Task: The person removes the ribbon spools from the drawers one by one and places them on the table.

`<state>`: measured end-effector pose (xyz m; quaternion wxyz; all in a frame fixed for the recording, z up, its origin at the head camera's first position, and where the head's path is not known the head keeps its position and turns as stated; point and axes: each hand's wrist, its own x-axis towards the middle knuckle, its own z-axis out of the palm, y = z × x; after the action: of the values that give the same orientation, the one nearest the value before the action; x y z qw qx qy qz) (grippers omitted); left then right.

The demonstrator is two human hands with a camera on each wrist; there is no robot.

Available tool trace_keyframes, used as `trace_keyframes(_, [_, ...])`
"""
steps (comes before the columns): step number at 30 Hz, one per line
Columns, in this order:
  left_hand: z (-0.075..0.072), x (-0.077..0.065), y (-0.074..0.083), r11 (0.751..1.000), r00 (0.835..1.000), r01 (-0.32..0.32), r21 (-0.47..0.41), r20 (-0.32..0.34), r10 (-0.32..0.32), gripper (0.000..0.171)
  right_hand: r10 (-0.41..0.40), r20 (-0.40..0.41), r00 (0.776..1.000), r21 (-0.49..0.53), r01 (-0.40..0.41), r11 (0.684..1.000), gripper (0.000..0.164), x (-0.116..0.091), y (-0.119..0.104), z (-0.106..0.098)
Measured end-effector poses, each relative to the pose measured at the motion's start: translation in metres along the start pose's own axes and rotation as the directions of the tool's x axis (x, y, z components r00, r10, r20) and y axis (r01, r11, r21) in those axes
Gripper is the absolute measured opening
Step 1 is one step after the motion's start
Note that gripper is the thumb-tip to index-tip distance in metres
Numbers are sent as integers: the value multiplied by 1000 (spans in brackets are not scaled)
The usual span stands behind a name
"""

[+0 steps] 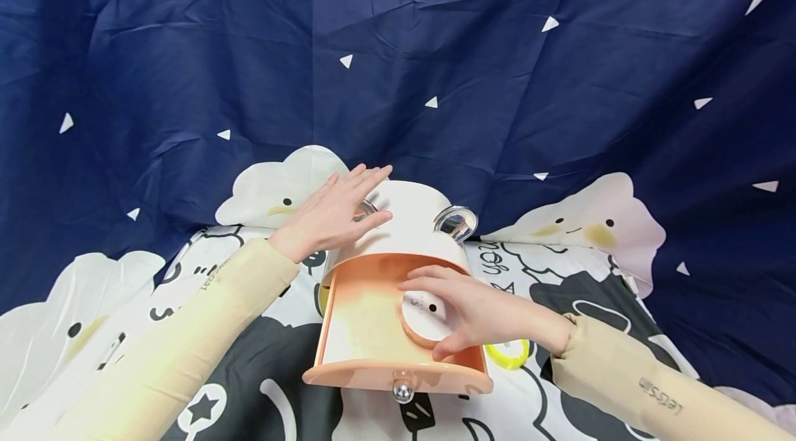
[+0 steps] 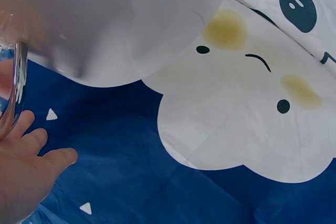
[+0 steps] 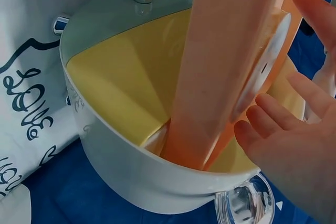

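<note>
A white rounded box (image 1: 407,220) with shiny silver ring-shaped ears stands with its orange drawer (image 1: 363,337) pulled out. Inside the drawer, on its right side, lies a flat round case (image 1: 423,316) with a white printed top, a black dot and an orange rim. My right hand (image 1: 475,310) is over this case, fingers and thumb spread about its edge. In the right wrist view, the fingers of the right hand (image 3: 294,129) look loose beside the case (image 3: 262,69). At the box's upper left, my left hand (image 1: 336,209) has straight fingers by the left silver ear (image 2: 18,82); contact is unclear.
A silver knob (image 1: 403,389) sticks out of the drawer front. Beside the box lies a yellow-rimmed round item (image 1: 508,354), partly covered by my right hand. Patterned black-and-white cloth (image 1: 292,358) lies underneath, and a dark blue curtain (image 1: 398,61) hangs behind.
</note>
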<state>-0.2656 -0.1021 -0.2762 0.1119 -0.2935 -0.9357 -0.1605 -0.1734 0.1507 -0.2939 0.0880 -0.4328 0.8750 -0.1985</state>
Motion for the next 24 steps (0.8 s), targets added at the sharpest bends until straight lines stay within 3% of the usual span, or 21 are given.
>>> trace_keyframes(24, [1,0,0,1000,1000,-2,4,-6,2,70,64,46,997,4,-64,998,78,6,6,8])
